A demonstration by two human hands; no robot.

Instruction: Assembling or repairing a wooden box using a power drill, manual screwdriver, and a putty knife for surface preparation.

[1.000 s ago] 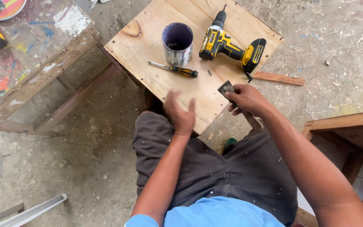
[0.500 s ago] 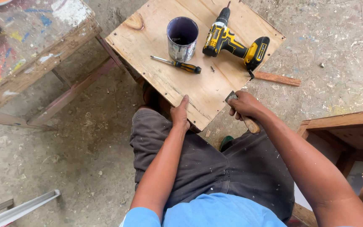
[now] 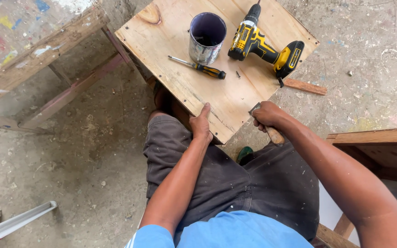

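Note:
A square plywood board lies in front of my knees. My left hand grips its near edge, thumb on top. At the board's right near edge, my right hand is closed around the wooden handle of a metal-headed tool, its head touching the board. On the board stand a grey metal can, a yellow-and-black cordless drill lying on its side, and a screwdriver with a yellow-and-black handle beside the can.
A paint-stained wooden bench stands at upper left. A thin wood strip lies by the board's right corner. Wooden furniture sits at right, a pale metal rail at lower left. The concrete floor is dusty.
My left hand has slid down from the board's top to grip its near edge. The right hand with the tool has settled at the board's right edge; the view has shifted closer.

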